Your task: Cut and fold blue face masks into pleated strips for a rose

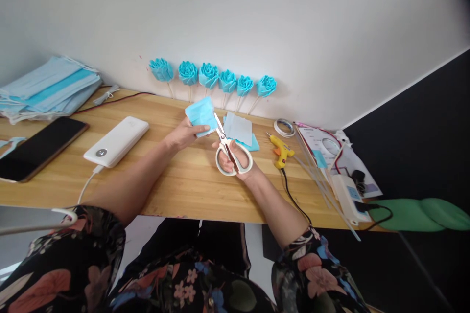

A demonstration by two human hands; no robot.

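Left hand (183,133) is up over the middle of the desk (165,181), fingers pinched shut on a blue sheet (201,113), thumb on top at its lower edge. The sheet is held off the wood, tilted up toward the wall. Right hand (238,159) is just beside it, fingers threaded through the white loops of the scissors (228,151) and closed around them. The blades point up and left, and their tips meet the sheet's right edge; whether the blades are parted I cannot tell from here.

Right behind the scissors, more blue pieces (240,132) lie flat on the wood, a paler one on top of a brighter one. Against the wall stands a row of six blue roses (209,76) on thin sticks, leaning there side by side.

Over to the right: a yellow glue gun (281,150) lying on its side with its black cord running off the front edge, a tape roll (284,127) just behind it, then clear sticks (319,176) and papers (330,149) at the desk's end.

To the left, a white power bank (116,142) with a white cable trailing down, a dark phone (36,149) lying face up near it, and a stack of blue masks (47,88) at the far left by the wall.
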